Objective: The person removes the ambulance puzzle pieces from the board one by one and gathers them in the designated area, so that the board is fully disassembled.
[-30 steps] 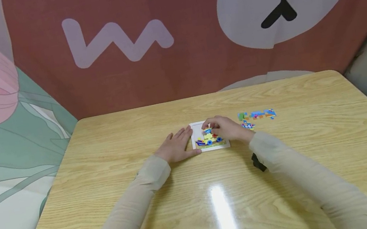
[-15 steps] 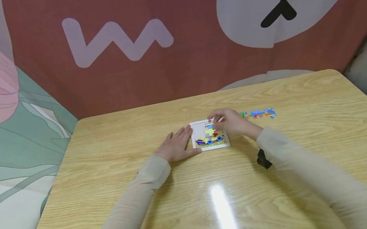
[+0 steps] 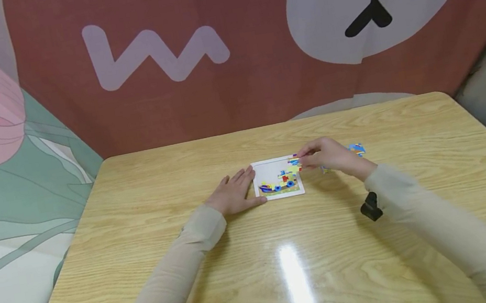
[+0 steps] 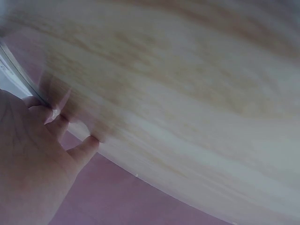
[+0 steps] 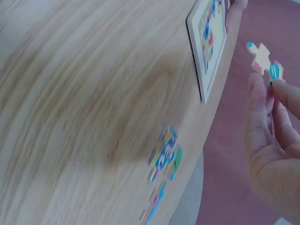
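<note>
The left hand (image 3: 233,194) lies palm down on the table (image 3: 159,196), fingers spread, its fingertips and thumb at the left side of the white tray (image 3: 267,171). The right hand (image 3: 331,155) pinches a joined cluster (image 5: 261,58) of puzzle pieces between thumb and fingers, holding it clear of the table; the head view shows it over the tray's upper right corner. Blue and white stripes mark the end nearest the fingertips, while the far end is pale yellow with a rounded blue tab. In the tray, set pieces (image 3: 279,187) fill the lower part with a strip of green ground, blue wheels and a bit of red; the upper left shows bare white. Loose pieces (image 5: 165,154) in blue, green and orange lie on the table to the right of the tray, partly hidden behind the right hand in the head view. A black device (image 3: 370,207) sits at the right cuff. Both sleeves (image 3: 172,274) are beige. Beyond the table stands a reddish-brown wall (image 3: 197,105) with a pale zigzag.
</note>
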`<control>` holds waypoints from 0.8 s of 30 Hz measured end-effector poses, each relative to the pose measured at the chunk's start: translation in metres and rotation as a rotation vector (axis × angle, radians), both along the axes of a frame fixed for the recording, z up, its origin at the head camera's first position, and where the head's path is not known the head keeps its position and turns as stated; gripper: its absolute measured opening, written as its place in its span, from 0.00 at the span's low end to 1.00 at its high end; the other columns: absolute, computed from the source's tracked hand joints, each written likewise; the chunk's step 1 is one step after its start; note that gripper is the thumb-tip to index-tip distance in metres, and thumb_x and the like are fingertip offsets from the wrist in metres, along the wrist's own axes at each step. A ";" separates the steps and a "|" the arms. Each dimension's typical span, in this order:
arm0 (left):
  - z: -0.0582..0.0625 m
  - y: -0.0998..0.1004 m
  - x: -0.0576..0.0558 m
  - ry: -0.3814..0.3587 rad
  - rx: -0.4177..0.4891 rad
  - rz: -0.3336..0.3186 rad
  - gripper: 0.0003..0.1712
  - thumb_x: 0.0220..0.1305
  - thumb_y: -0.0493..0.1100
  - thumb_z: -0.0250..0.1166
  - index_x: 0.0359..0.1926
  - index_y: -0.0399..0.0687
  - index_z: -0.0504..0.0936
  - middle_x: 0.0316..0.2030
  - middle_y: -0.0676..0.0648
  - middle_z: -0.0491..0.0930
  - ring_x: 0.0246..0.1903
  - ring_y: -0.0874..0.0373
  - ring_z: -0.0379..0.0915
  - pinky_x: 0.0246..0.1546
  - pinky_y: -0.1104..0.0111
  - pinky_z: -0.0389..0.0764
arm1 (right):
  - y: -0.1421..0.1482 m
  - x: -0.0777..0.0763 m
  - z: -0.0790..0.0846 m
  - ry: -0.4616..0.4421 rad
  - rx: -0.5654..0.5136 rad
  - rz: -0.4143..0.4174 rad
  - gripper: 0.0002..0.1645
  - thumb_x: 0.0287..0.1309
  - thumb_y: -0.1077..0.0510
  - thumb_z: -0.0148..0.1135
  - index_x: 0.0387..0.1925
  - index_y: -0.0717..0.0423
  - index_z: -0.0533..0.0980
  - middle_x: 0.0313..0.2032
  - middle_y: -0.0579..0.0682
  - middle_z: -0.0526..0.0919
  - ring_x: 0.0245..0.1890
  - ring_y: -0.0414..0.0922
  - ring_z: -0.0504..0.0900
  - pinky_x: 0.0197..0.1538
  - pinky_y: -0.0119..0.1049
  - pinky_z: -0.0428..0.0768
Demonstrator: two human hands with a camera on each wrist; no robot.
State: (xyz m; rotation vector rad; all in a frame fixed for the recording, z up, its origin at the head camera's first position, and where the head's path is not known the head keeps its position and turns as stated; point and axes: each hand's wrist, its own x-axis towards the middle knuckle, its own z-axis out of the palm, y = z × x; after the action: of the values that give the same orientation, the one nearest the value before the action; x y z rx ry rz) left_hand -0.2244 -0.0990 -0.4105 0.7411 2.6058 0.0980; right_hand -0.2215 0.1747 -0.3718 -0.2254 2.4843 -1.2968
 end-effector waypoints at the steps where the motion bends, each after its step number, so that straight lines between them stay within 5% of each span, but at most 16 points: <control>1: 0.000 0.000 0.000 0.001 0.001 0.001 0.52 0.64 0.74 0.44 0.76 0.52 0.39 0.77 0.55 0.33 0.77 0.57 0.33 0.76 0.51 0.42 | 0.004 0.000 0.001 0.002 0.003 0.005 0.18 0.65 0.57 0.57 0.50 0.66 0.77 0.45 0.60 0.82 0.40 0.47 0.84 0.49 0.43 0.83; 17: 0.002 0.000 0.001 -0.002 0.000 0.005 0.52 0.64 0.74 0.44 0.76 0.52 0.39 0.77 0.54 0.34 0.77 0.57 0.32 0.76 0.51 0.42 | 0.049 0.007 -0.003 -0.042 -0.064 -0.033 0.24 0.68 0.58 0.53 0.57 0.72 0.69 0.55 0.70 0.76 0.36 0.32 0.82 0.47 0.37 0.85; 24: 0.001 0.000 0.001 0.001 -0.002 0.003 0.52 0.64 0.74 0.44 0.76 0.52 0.39 0.77 0.54 0.34 0.77 0.57 0.32 0.76 0.51 0.42 | 0.070 0.007 -0.009 -0.077 -0.054 -0.114 0.26 0.67 0.58 0.54 0.60 0.73 0.67 0.48 0.55 0.82 0.33 0.27 0.81 0.45 0.31 0.84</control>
State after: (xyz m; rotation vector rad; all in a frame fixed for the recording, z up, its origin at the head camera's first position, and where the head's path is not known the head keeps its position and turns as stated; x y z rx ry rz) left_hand -0.2234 -0.0988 -0.4093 0.7369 2.6078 0.0962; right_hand -0.2148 0.2450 -0.3811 -0.0457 2.4304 -1.3916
